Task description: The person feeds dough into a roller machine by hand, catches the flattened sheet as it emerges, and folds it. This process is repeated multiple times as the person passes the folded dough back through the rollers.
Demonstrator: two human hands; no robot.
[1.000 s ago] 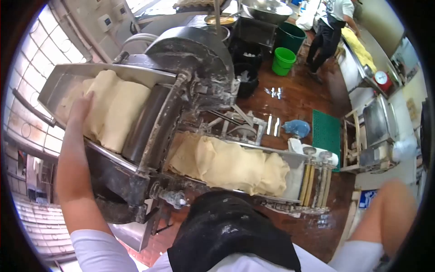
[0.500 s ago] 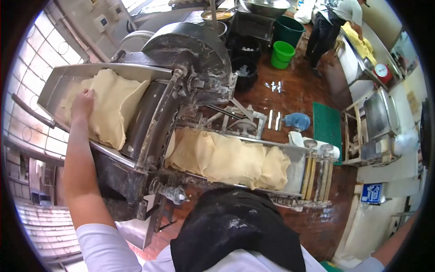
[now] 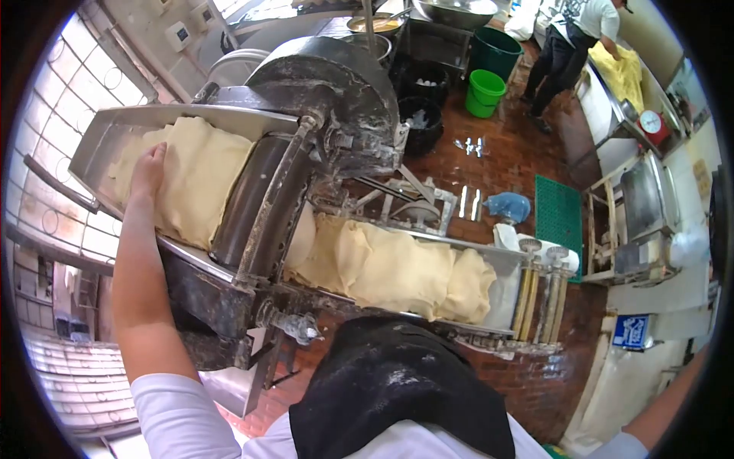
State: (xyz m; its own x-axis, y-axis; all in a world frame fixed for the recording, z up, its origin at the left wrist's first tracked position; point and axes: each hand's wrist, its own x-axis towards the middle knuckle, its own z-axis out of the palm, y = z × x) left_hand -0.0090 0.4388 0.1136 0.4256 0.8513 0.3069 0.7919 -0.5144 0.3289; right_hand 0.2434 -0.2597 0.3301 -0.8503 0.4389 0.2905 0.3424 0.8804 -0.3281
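Note:
My left hand point(image 3: 147, 170) rests on the left part of a thick dough sheet point(image 3: 200, 172) in the metal feed tray point(image 3: 92, 157). Its fingers look curled against the dough, but whether they grip it is hard to see. The sheet's right edge touches the dark roller point(image 3: 248, 199) of the machine. Below the rollers, more folded dough point(image 3: 401, 268) lies along the lower tray point(image 3: 505, 291), with a strip of dough hanging at the roller outlet. Only my right forearm shows at the lower right edge; the hand is out of view.
A black machine housing point(image 3: 329, 76) rises behind the rollers. Brass-coloured rollers point(image 3: 539, 302) stand at the lower tray's right end. A green bucket point(image 3: 485, 93), dark tubs and a green mat point(image 3: 558, 218) are on the floor. Another person point(image 3: 569, 57) handles yellow material at the back right.
The dough sheet now lies flatter, with its right edge against the roller. More dough shows at the outlet below. My left hand stays on the sheet; the view has shifted slightly.

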